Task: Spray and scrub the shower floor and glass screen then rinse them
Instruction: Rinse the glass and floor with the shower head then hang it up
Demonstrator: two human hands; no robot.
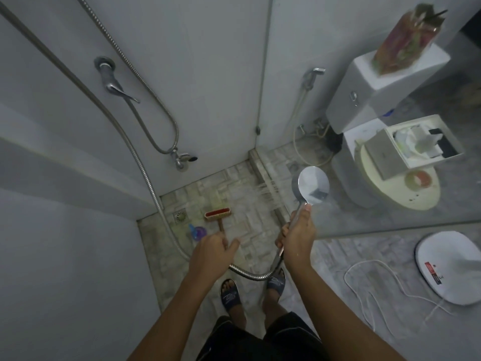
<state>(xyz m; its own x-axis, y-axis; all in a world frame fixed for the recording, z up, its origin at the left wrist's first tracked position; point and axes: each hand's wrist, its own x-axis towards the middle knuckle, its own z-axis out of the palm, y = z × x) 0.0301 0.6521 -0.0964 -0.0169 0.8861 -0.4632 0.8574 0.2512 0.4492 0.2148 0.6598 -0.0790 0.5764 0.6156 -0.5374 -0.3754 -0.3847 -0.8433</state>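
Shower stall seen from above. The right grip (296, 235), right of centre, is clamped round the handle of the shower head (312, 186), whose chrome disc stands just above the thumb; thin jets of water (269, 190) leave it leftward, crossing the raised kerb (263, 173) at the foot of the glass screen (276, 105). The metal hose (161, 209) loops from the handle under both forearms and climbs to the upper left of the frame. The left grip (213, 250), lower centre, has its fingers curled round the wooden handle of the scrubbing brush (218, 214); the red brush head rests on the tiled shower floor (234, 186) directly above that grip, just right of the floor drain (180, 216). A blue-and-purple spray bottle (197, 231) lies on its side on the floor, between the drain and the left grip, apart from both grips. A mixer tap (112, 84) is on the wall at upper left. At the right, the closed toilet lid (406, 201) carries an open white box (416, 144) holding crumpled white material and a dark flat object; a patterned bag (408, 37) stands on the cistern (377, 82).
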